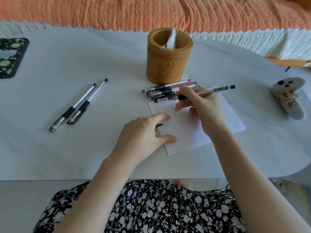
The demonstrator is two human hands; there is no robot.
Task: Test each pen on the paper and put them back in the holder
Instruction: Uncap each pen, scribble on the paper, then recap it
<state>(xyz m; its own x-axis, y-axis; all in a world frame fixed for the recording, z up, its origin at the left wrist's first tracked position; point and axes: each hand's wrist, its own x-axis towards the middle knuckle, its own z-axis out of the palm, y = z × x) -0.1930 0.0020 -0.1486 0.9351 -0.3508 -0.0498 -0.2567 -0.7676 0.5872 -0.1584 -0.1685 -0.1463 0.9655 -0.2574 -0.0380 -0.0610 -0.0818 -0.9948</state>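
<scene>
— Fabric first: a black dress with white flowers fills the near edge, then the white table. What sits past that?

— The left hand, fingers spread, pressing down the near-left corner of the paper. A small black pen cap pokes out from under its fingers.

— And the other one?

— The right hand hovers over the paper, its grip pinching a clear pen near the black sleeve, barrel pointing right. The tip is hidden by the fingers. Rows of small written marks fill the paper's far-left corner.

— What crowds the way to the holder?

— A bunch of pens lies just beyond the paper, touching its far edge, right between the hands and the bamboo holder. The holder stands upright with a crumpled white wrapper inside.

— Off to the sides?

— Two pens lie side by side well to the left, a dark patterned mat at the far-left edge, a grey controller on the right. An orange bedspread lies behind.
</scene>
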